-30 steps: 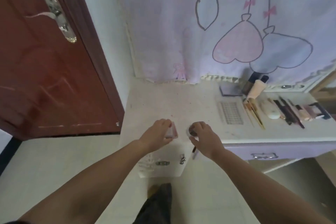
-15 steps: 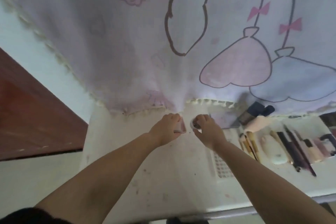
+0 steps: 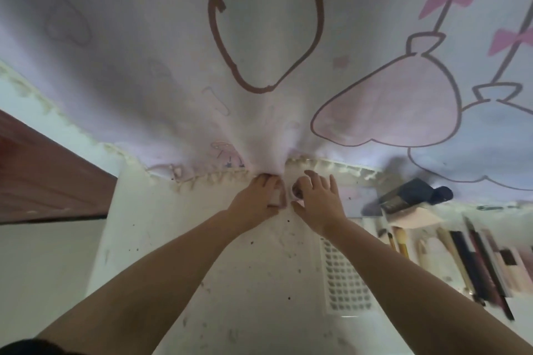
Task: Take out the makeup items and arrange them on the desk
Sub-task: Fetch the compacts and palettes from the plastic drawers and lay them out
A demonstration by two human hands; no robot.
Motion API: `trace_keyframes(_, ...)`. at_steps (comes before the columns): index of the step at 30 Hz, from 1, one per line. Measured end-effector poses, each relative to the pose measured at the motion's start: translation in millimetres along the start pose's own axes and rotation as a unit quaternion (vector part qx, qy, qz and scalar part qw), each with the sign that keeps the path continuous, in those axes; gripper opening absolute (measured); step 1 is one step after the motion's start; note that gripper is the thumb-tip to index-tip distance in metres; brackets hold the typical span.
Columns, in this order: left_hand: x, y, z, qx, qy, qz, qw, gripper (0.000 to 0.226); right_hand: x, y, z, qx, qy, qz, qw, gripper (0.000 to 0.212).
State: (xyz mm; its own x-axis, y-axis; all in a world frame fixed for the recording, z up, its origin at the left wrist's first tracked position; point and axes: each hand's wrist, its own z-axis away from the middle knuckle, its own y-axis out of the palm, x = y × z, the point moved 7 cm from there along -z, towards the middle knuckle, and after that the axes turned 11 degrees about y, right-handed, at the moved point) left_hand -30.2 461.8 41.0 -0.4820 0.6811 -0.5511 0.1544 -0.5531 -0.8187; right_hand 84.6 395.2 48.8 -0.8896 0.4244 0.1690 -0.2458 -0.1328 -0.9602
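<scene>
— Head view: where was everything on the desk (image 3: 230,282)?
— Far edge, under the curtain (image 3: 173,66). Left hand (image 3: 256,196) pinched a small pink compact (image 3: 281,196); right hand (image 3: 317,199), fingers spread, covered a round pot (image 3: 297,191) just beside it.

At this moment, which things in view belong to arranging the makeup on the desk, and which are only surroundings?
Part of the job:
left hand on a small pink case
right hand on a small round item
row of brushes and pencils
dark bottle
desk

Surroundings:
printed curtain
brown door
</scene>
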Motion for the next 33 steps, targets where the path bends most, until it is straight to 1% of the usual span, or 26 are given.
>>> trace_keyframes(2,0.2,-2.6,0.9,-0.009,0.000,0.001,1.000,0.063,7.2,-5.8,7.7,-0.036,0.002,-0.014,0.999,0.029)
trace_keyframes(4,0.9,-5.2,0.5,-0.014,0.006,-0.011,1.000,0.063,20.9,-9.3,25.9,-0.087,-0.021,-0.020,0.996,0.029)
trace_keyframes(5,1.3,-6.3,0.5,-0.012,0.003,-0.016,1.000,0.063,29.4,-7.2,39.0,-0.096,-0.037,-0.023,0.994,0.030)
trace_keyframes(8,0.9,-11.4,2.2,-0.017,0.003,-0.025,1.000,0.067,50.8,19.7,80.6,-0.070,-0.070,-0.023,0.995,0.031)
trace_keyframes(11,1.1,-18.9,10.8,-0.033,0.015,-0.037,0.999,0.067,56.0,53.5,105.9,-0.031,-0.063,-0.017,0.997,0.030)
trace_keyframes(15,22.7,-24.7,28.2,-0.015,-0.012,-0.088,0.996,0.056,55.2,59.2,111.7,-0.044,-0.042,-0.042,0.997,0.029)
trace_keyframes(20,51.1,-21.2,42.3,0.000,-0.048,-0.113,0.992,0.052,53.6,64.6,115.2,-0.048,-0.052,-0.059,0.996,0.031)
trace_keyframes(24,52.8,-21.2,38.1,-0.006,-0.060,-0.115,0.992,0.053,52.1,71.0,116.0,-0.040,-0.049,-0.067,0.996,0.034)
trace_keyframes(27,51.2,-22.4,38.5,0.010,-0.076,-0.098,0.992,0.063,51.4,73.2,115.2,-0.043,-0.057,-0.057,0.996,0.033)
trace_keyframes(29,48.9,-27.4,43.8,0.014,-0.082,-0.094,0.992,0.071,51.5,73.4,113.9,-0.019,-0.056,-0.056,0.997,0.034)
trace_keyframes(30,46.9,-31.5,47.1,0.012,-0.079,-0.094,0.992,0.070,51.3,71.3,112.8,0.001,-0.053,-0.051,0.997,0.035)
trace_keyframes(31,43.6,-36.8,50.5,0.008,-0.070,-0.095,0.993,0.067,52.2,66.6,110.8,0.019,-0.052,-0.040,0.998,0.038)
trace_keyframes(33,36.7,-47.0,57.3,0.010,-0.044,-0.089,0.995,0.057,57.7,51.3,104.8,0.070,-0.051,-0.024,0.996,0.051)
